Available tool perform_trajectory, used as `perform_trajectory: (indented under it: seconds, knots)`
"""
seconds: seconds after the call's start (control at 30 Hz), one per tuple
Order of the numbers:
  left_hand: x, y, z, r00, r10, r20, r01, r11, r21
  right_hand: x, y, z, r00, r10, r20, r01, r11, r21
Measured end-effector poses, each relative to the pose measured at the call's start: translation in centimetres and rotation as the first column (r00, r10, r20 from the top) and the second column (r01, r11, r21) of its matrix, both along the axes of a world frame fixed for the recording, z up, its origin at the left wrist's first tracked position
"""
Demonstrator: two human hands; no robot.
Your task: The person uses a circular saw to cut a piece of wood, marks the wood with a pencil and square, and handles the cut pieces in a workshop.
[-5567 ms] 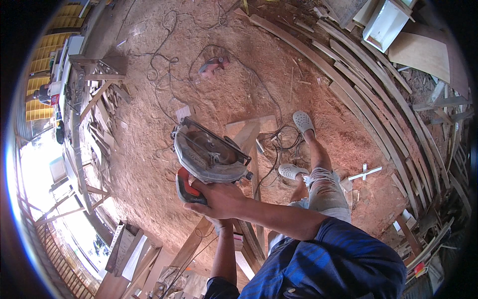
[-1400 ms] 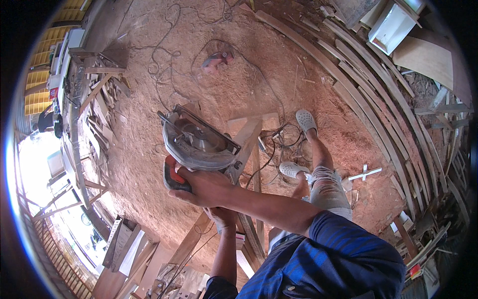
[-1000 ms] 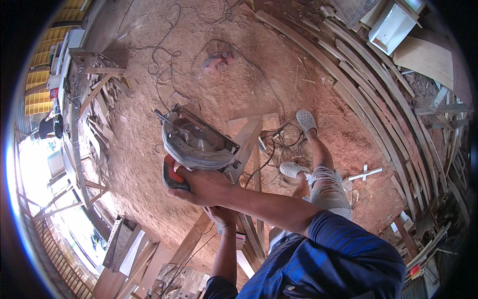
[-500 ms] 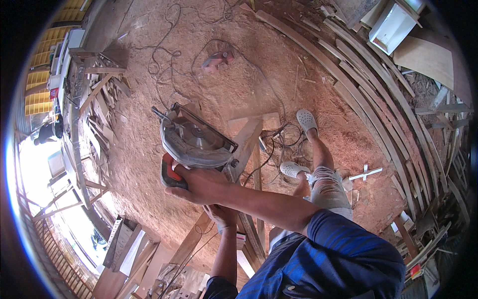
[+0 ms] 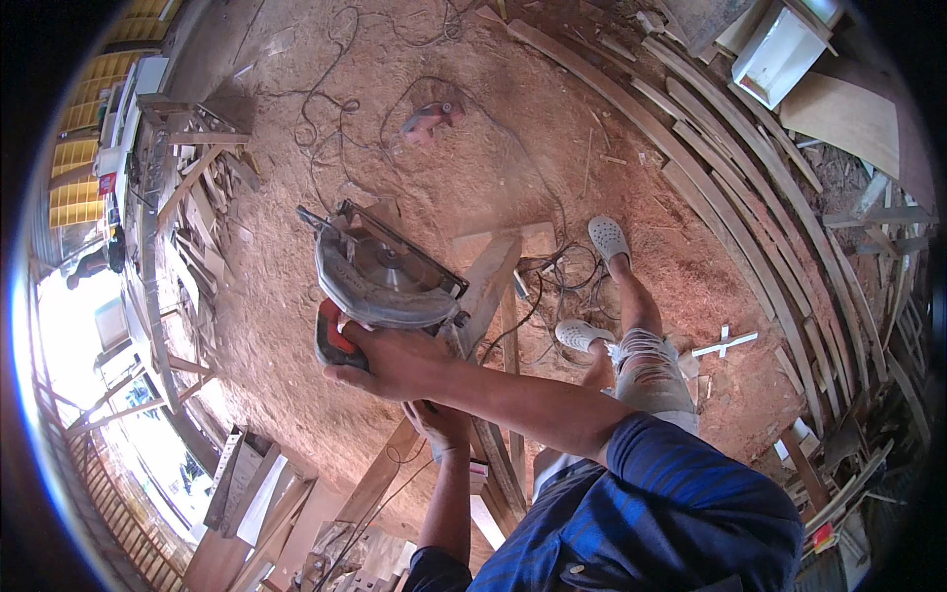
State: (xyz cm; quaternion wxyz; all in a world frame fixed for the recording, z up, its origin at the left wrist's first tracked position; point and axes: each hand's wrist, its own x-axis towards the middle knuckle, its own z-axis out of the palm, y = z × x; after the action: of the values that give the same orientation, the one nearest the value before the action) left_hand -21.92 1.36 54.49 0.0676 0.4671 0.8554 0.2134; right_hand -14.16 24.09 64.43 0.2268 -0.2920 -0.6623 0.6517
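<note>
My right hand (image 5: 400,363) is closed around the red and black rear handle of a circular saw (image 5: 380,296). The grey guard and round blade of the saw face up toward me, its flat base plate slanting along the far side. Its near right corner lies beside a wooden beam (image 5: 490,281). Under my right forearm, my left hand (image 5: 441,424) is closed with bent fingers near the lower part of the beam. Most of those fingers are hidden by the right arm, so what they grip cannot be made out.
Sawdust covers the reddish floor (image 5: 286,286). A red power tool (image 5: 431,120) lies beyond the saw, among looping black cords (image 5: 330,109). Long boards (image 5: 681,168) are stacked along the right. Wood offcuts (image 5: 202,222) pile up at the left. A small white cross-shaped piece (image 5: 725,342) lies right of my legs.
The circular saw and my right hand have shifted very slightly to the left and away from me. My left hand stays in nearly the same place.
</note>
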Motion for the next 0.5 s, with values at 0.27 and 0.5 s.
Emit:
perform_trajectory:
  seconds: [0.27,0.5]
  knots:
    - [0.2,0.1,0.1,0.999,-0.031,-0.037,0.03,0.999,-0.032,-0.9,0.2,-0.6,0.997,-0.061,-0.037,0.063,0.997,0.047]
    - [0.3,0.4,0.4,0.999,0.002,-0.048,-0.004,0.998,-0.055,-1.2,1.1,-0.5,0.998,-0.034,-0.057,0.034,0.999,0.0]
